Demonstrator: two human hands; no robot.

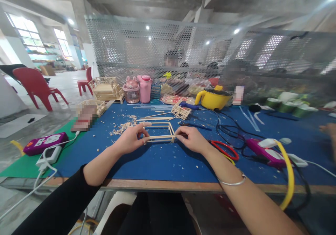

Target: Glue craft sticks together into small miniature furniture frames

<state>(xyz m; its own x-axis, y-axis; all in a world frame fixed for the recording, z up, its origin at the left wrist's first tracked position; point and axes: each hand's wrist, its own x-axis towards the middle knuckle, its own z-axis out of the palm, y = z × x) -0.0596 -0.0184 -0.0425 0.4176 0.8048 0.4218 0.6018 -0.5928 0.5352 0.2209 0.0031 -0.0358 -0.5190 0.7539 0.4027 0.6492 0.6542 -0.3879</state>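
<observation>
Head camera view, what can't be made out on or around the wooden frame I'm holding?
All in the head view:
Pale wooden stick frame: left end partly covered by the left hand.
Flat rectangular phone: surface hidden by pixelation.
Round yellow pot: inside hidden by its dark lid.
Another person's hand: cut off by the right edge, blurred.

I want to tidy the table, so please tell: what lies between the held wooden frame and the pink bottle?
In the head view, loose wooden sticks lie between the held frame and the pink bottle, with pale thin strips nearer the bottle.
</observation>
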